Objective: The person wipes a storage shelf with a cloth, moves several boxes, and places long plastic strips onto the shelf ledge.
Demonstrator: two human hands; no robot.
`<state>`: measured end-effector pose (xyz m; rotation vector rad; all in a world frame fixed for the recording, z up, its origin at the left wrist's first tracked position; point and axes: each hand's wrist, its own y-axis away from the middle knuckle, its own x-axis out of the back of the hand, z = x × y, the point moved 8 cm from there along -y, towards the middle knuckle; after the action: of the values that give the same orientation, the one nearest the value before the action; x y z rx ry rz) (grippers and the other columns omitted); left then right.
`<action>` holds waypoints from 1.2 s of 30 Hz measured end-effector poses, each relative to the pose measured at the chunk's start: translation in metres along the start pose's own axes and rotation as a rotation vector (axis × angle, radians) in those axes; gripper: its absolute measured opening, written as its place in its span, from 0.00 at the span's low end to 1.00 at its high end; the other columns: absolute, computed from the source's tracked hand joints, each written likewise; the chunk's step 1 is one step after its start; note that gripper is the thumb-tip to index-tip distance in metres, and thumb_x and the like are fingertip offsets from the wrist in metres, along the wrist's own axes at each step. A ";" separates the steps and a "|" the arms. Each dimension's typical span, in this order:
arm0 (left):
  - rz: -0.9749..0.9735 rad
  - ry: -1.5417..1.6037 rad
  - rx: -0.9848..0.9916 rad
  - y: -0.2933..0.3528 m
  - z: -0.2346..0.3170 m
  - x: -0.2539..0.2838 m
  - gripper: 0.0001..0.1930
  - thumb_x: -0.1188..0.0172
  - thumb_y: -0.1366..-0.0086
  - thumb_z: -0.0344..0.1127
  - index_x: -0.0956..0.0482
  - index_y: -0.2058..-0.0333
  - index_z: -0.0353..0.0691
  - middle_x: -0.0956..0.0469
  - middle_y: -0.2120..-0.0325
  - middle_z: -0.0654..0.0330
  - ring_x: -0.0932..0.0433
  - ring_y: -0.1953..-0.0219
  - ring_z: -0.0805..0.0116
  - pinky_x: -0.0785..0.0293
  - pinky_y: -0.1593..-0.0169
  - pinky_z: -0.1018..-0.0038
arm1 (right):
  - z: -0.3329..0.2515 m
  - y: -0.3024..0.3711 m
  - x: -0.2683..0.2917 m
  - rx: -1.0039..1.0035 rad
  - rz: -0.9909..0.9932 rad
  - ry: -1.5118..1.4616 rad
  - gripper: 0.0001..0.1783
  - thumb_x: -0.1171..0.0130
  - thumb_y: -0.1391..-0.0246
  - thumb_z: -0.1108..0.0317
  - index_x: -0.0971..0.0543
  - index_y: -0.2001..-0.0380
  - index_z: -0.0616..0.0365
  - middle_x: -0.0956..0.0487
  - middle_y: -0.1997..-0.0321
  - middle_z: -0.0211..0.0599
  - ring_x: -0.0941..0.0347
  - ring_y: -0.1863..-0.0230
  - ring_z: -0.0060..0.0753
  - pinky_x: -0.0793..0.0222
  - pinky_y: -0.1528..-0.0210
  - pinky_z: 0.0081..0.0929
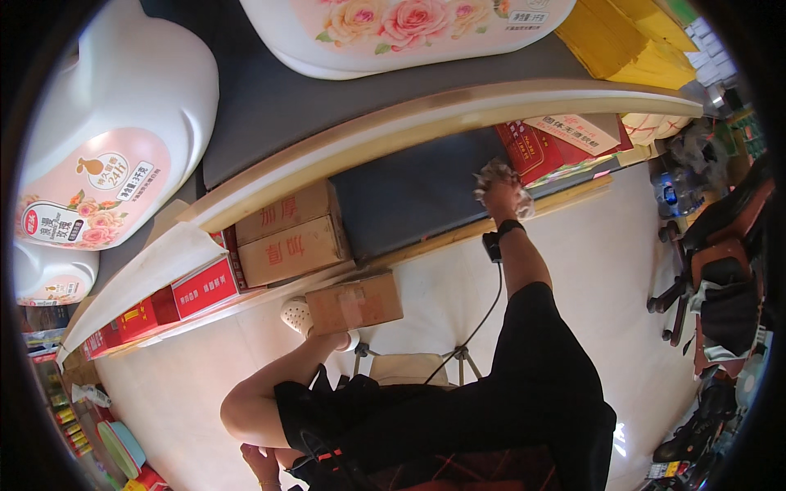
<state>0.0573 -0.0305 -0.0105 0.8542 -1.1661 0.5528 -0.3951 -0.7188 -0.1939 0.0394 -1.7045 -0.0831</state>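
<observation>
My right hand (pixel 502 195) reaches into the lower shelf and is closed on a crumpled light cloth (pixel 494 173). The cloth bunches around the fingers and lies against the dark shelf surface (pixel 409 192) near its front edge. Just beyond the hand, red boxes (pixel 530 154) with a pale flat box (pixel 575 133) on top stand at the right end of that shelf. At the lower left, my left hand (pixel 260 465) rests beside my bent leg. Its visible fingers look loosely apart with nothing in them, though part of the hand is hidden.
Two stacked cardboard boxes (pixel 291 233) and several red boxes (pixel 205 288) fill the shelf's left part. Another carton (pixel 356 304) stands by my foot. White detergent jugs (pixel 131 123) stand on the upper shelf. A folding stool (pixel 408 368) is beneath me; an office chair (pixel 708 245) stands right.
</observation>
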 end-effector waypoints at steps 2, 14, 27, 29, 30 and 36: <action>0.027 0.001 0.001 0.002 -0.002 0.001 0.15 0.44 0.52 0.37 0.28 0.67 0.32 0.31 0.70 0.47 0.35 0.61 0.49 0.38 0.56 0.61 | -0.059 0.004 -0.016 0.407 0.139 0.038 0.29 0.46 0.58 0.57 0.35 0.50 0.51 0.42 0.43 0.43 0.46 0.44 0.48 0.45 0.49 0.49; 0.056 -0.057 -0.041 0.004 -0.014 -0.010 0.17 0.43 0.53 0.39 0.27 0.66 0.33 0.31 0.68 0.48 0.37 0.59 0.49 0.39 0.55 0.60 | -0.142 0.084 0.048 0.385 -0.057 -0.897 0.22 0.49 0.61 0.76 0.30 0.57 0.54 0.27 0.62 0.42 0.30 0.62 0.43 0.34 0.60 0.33; -0.040 -0.241 0.085 -0.003 -0.013 -0.021 0.15 0.48 0.52 0.38 0.26 0.67 0.36 0.30 0.67 0.49 0.37 0.62 0.50 0.40 0.55 0.60 | -0.037 0.104 -0.020 0.011 -0.202 -1.072 0.38 0.41 0.63 0.60 0.42 0.47 0.55 0.45 0.40 0.42 0.50 0.40 0.47 0.55 0.44 0.56; -0.059 -0.233 0.085 -0.005 -0.007 -0.024 0.16 0.49 0.52 0.37 0.27 0.65 0.36 0.31 0.65 0.48 0.37 0.61 0.50 0.40 0.56 0.61 | -0.024 0.085 -0.025 -0.618 -0.107 -1.167 0.37 0.40 0.60 0.61 0.44 0.46 0.51 0.45 0.40 0.41 0.49 0.40 0.44 0.51 0.43 0.49; 0.026 -0.217 0.106 0.003 -0.009 -0.017 0.16 0.49 0.53 0.37 0.27 0.64 0.36 0.32 0.64 0.47 0.37 0.61 0.51 0.40 0.56 0.61 | -0.025 0.092 -0.044 -0.995 -0.160 -1.289 0.37 0.41 0.59 0.62 0.46 0.45 0.48 0.45 0.40 0.41 0.48 0.40 0.43 0.49 0.43 0.46; 0.072 -0.230 0.032 0.000 -0.002 -0.015 0.16 0.49 0.51 0.38 0.27 0.64 0.36 0.33 0.64 0.47 0.38 0.60 0.50 0.41 0.55 0.62 | -0.006 0.111 -0.046 -1.036 -0.026 -1.054 0.36 0.41 0.59 0.69 0.48 0.48 0.53 0.33 0.54 0.47 0.36 0.52 0.46 0.36 0.54 0.38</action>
<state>0.0541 -0.0281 -0.0248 0.9235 -1.4055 0.5427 -0.3801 -0.6048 -0.2297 -0.8887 -2.4787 -1.1566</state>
